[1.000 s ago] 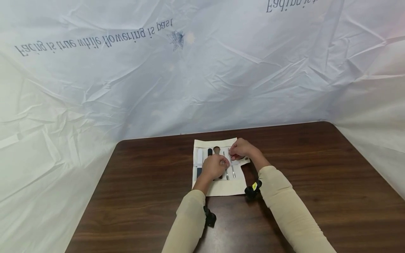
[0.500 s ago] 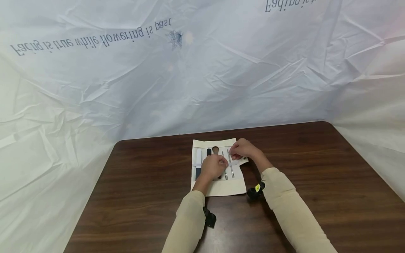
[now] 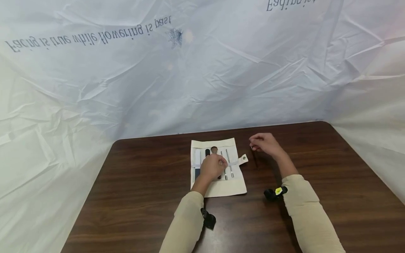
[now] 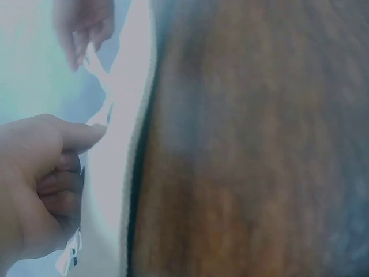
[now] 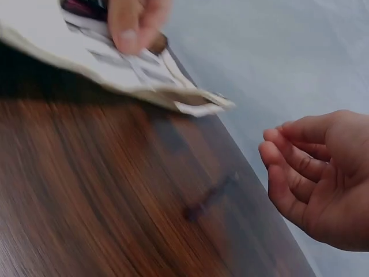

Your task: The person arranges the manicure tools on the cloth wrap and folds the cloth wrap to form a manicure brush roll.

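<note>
A cream cloth tool pouch (image 3: 221, 189) lies unfolded on the table. My left hand (image 3: 211, 166) is over its middle, and in the left wrist view thumb and finger pinch the pale elastic band (image 4: 107, 111). The band crosses a brown-bristled brush (image 3: 214, 150), a white flat strip (image 3: 197, 156), a dark round-ended tool (image 3: 207, 152) and two slim metal tools (image 3: 232, 172); my left hand partly hides these. Right of the pouch, my right hand (image 3: 265, 143) is raised with loosely bent fingers; nothing shows between them in the right wrist view.
A snap tab (image 3: 243, 159) sticks out from the pouch's right edge. A thin dark streak (image 3: 255, 159) shows on the brown table (image 3: 142, 196) below my right hand; whether object or reflection, I cannot tell. White sheeting (image 3: 202, 70) hangs behind.
My right hand has left the pouch's right side and moved right, uncovering the snap tab and the upper end of the rightmost metal tool. The left hand has stayed in place.
</note>
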### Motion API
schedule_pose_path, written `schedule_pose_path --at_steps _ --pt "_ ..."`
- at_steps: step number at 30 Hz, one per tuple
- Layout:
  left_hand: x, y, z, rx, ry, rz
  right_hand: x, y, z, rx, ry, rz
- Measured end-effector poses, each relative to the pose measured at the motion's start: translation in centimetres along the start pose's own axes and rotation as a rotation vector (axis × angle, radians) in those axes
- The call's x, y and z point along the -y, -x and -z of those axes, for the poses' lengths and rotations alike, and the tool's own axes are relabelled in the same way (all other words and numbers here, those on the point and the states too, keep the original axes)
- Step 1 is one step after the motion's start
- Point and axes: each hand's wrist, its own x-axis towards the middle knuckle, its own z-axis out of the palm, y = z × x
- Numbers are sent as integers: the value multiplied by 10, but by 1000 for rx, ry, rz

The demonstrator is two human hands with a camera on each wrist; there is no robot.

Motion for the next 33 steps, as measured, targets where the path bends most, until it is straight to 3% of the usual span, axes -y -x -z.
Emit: schedule_pose_path --at_steps 4,10,17,27,33 --pt "-3 -2 1 -14 5 -1 -9 2 10 -37 91 -28" --pt "-10 -6 -2 -13 16 -74 -17 -2 8 -22 244 -98" --pt "-14 -8 -8 -4 -76 -84 -7 -7 -1 9 431 -181" --pt "-17 -10 -12 -3 -147 -49 -1 -10 -2 64 446 -151" --pt "-15 -9 -12 -5 -109 -30 -2 -15 -9 -20 336 -31"
